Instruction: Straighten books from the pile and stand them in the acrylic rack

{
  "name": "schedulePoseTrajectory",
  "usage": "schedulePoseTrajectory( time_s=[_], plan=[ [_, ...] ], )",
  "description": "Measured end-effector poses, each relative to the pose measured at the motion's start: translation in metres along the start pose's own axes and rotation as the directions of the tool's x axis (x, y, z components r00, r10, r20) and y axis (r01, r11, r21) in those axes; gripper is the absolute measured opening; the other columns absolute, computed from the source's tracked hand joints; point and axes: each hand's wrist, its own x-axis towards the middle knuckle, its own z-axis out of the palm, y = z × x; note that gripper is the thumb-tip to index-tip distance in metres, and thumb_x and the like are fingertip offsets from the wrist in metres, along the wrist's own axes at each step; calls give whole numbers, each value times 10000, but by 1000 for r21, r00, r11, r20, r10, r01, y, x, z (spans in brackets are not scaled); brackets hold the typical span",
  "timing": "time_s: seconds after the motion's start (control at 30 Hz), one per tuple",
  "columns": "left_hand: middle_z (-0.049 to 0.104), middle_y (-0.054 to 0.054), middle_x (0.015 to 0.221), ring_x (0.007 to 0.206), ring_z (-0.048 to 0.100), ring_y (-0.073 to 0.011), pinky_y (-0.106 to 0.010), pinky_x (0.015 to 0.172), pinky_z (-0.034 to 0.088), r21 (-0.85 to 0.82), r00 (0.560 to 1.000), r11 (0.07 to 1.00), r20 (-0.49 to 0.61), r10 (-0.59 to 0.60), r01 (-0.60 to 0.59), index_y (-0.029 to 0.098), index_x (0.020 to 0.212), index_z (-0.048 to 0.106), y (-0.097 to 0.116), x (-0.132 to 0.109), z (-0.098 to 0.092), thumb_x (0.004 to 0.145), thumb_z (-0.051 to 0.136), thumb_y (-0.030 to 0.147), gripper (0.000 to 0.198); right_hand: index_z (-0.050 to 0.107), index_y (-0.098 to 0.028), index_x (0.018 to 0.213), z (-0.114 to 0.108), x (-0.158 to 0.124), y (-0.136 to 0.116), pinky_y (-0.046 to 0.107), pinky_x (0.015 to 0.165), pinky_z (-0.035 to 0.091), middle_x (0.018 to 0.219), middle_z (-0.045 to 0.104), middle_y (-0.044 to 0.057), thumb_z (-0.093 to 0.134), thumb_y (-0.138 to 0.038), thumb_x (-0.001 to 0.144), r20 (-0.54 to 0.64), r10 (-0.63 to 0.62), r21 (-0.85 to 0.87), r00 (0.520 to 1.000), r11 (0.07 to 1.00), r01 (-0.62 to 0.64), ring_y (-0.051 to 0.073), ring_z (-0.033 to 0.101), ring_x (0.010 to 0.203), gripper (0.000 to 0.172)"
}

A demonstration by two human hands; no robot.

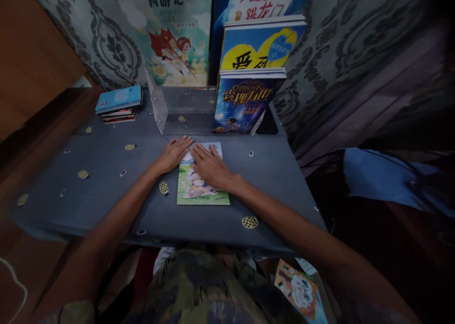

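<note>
A thin picture book (194,193) with a green and light-blue cover lies closed on the cloth-covered table. My right hand (209,165) rests flat across its upper part, fingers stretched out, and hides some of the cover. At the book's upper left edge, my left hand (175,154) lies flat with its fingers extended. Its fingertips come close to those of the right hand. Neither hand is wrapped round anything.
A clear acrylic stand (159,108) behind my hands holds a blue book (241,106), a blue and yellow book (263,41) and a large pale-green book (177,34). A stack of books (119,101) sits back left. An orange book (296,288) lies below the table's front edge.
</note>
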Motion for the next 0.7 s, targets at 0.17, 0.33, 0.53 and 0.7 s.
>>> schedulePoseTrajectory(
  time_s=[0.17,0.33,0.53,0.7],
  plan=[
    [412,-106,1590,1520,288,-207,-456,1235,183,-20,1000,1000,1,8,-8,169,1497,440,-5,1,2,1047,201,370,548,332,-9,1534,13,-5,-43,543,1262,147,1624,279,235,391,-420,1018,-6,50,43,999,998,-50,332,169,1546,662],
    [414,-96,1590,1520,288,-216,-474,1228,190,-24,1000,1000,11,9,-9,178,1499,437,-5,1,1,1050,203,380,545,380,50,1495,12,-20,-71,526,1264,166,1597,310,272,408,-444,1025,20,11,-5,1000,1000,-11,344,206,1534,683],
    [423,-101,1584,1517,294,-217,-474,1226,205,-18,1000,1000,-3,8,-8,168,1493,442,-4,1,1,1048,202,367,543,409,-8,1497,9,-37,-81,519,1265,180,1599,333,235,430,-460,1025,9,-53,-21,999,998,53,325,243,1527,654],
    [415,-91,1591,1522,282,-213,-468,1234,186,-23,1000,1000,-17,13,-13,179,1498,431,-5,0,3,1053,197,396,548,401,-68,1515,7,-55,-78,522,1271,161,1600,361,195,424,-460,1023,-5,-51,11,999,999,51,304,249,1529,630]
  ],
)
